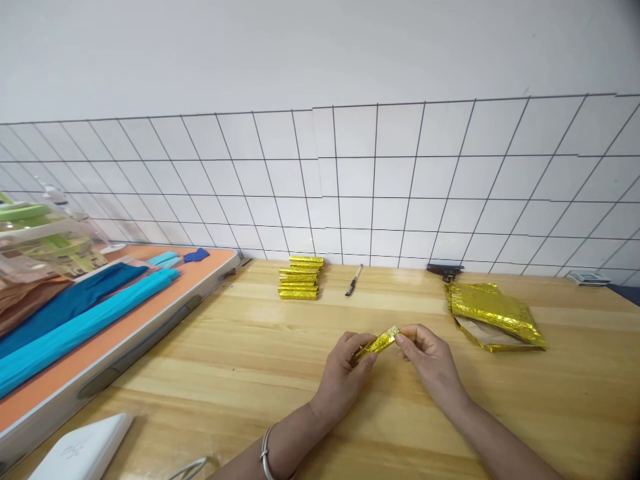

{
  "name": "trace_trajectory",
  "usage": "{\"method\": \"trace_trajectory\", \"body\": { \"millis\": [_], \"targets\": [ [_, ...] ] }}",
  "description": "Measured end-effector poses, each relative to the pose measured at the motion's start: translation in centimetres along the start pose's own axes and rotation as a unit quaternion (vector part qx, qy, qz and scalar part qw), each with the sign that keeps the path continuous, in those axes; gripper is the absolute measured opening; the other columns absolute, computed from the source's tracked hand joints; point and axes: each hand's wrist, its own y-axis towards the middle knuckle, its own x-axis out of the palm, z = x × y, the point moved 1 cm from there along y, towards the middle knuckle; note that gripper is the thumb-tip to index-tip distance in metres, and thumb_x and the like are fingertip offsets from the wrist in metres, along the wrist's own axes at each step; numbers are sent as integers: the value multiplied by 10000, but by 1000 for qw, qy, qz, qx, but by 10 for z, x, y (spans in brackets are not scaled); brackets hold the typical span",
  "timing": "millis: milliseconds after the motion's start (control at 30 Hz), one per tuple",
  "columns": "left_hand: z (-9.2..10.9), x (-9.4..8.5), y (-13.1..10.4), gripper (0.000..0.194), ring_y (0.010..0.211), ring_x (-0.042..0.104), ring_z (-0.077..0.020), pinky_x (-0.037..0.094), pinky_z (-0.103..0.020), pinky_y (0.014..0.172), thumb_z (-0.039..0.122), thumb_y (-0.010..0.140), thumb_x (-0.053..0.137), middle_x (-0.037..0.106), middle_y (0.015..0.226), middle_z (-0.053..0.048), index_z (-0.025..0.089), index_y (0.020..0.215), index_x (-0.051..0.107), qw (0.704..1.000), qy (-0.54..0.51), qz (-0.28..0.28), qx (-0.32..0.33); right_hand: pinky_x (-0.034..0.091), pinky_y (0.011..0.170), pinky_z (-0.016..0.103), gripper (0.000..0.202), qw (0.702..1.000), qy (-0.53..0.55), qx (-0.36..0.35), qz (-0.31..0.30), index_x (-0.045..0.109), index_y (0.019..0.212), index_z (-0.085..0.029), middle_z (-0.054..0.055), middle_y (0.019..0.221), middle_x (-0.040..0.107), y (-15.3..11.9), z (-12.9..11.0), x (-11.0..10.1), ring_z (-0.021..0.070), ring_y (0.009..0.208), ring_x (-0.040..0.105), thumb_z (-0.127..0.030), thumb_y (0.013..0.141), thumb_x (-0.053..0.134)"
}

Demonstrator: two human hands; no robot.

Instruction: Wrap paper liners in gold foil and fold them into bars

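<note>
The left hand (345, 370) is holding a small gold strip (384, 340), with its thumb and fingers closing around the lower end; the right hand (433, 360) is pinching the upper end between thumb and fingers; the strip is sitting between the two hands, tilting up to the right, over the near part of the wooden table (240, 373); a bracelet (265, 453) is circling the left wrist; farther back, a row of folded gold strips (299, 280) is lying near the wall, and a pen (354, 280) is lying just to the right of it; a pile of gold sheets (493, 310) is resting on the right side, with a black clip (446, 271) lying just behind it; on the left, a light blue roll (90, 330) is lying on an orange board (203, 267); a white box (83, 447) is resting at the near left.
</note>
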Motion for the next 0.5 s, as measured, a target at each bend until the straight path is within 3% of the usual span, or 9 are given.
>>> {"method": "trace_trajectory", "body": {
  "millis": [233,500],
  "targets": [
    [-6,1,2,242,930,531,-183,405,-296,832,331,829,541,598,1000,-62,206,1024,609,995,-86,3,-59,426,601,264,303,999,-13,-34,-7,656,934,-175,34,761,594,2,-4,-3,153,672,518,-422,782,568],
    [-6,0,3,258,980,532,-198,395,-325,892,345,812,565,611,1030,-69,181,1005,613,982,-166,-20,-94,386,591,244,213,998,23,-60,-15,673,864,-182,29,814,538,5,-3,-7,136,701,474,-361,783,591]
  ]
}}
